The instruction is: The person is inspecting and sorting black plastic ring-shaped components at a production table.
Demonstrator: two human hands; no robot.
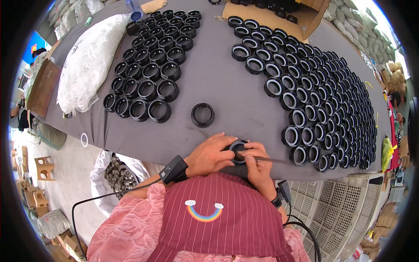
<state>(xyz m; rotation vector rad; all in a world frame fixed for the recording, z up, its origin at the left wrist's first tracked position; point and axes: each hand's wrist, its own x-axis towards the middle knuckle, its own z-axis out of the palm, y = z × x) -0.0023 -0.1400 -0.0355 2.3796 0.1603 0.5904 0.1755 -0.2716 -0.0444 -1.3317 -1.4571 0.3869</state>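
Observation:
At the table's near edge a black ring (238,143) is gripped from its left by my left hand (210,153), fingers closed on its rim. Pinched in my right hand (258,165) is a thin dark stick-like tool (273,160), slanting out to the right. The right fingertips reach into the ring's opening, so the tool's working end is hidden. A single black ring (203,125) lies on the grey cloth just beyond my left hand.
Rows of black rings (159,112) stand at the left; a larger group with pale inner bands (299,156) fills the right. A plastic bag of white rings (94,61) lies far left. A cardboard box (316,19) sits at the back. Below left hangs a sack of metal parts (120,177).

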